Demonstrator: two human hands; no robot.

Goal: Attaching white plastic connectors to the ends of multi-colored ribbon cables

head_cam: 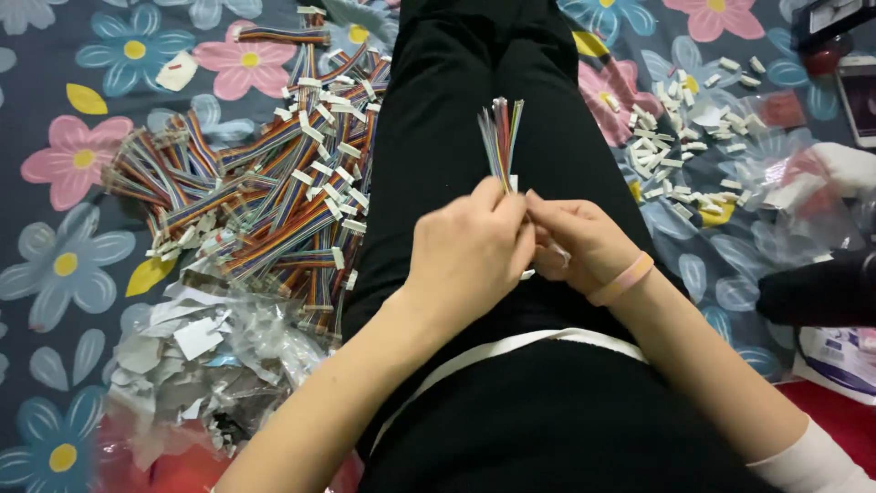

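Observation:
My left hand (470, 251) and my right hand (582, 242) meet over my lap, which is clad in black. Together they pinch the near end of a short rainbow-coloured ribbon cable (501, 137) that points away from me, its far end tipped with a white connector. A small white piece shows between the fingers of my right hand, and that wrist wears a pink band (622, 279).
A big heap of similar rainbow ribbon cables (274, 192) with white connectors lies on the flowered cloth (82, 155) to my left. Crumpled clear bags and paper scraps (196, 351) sit near left. Loose white connector housings (680, 146) are scattered to the right, beside clear bags (803, 183).

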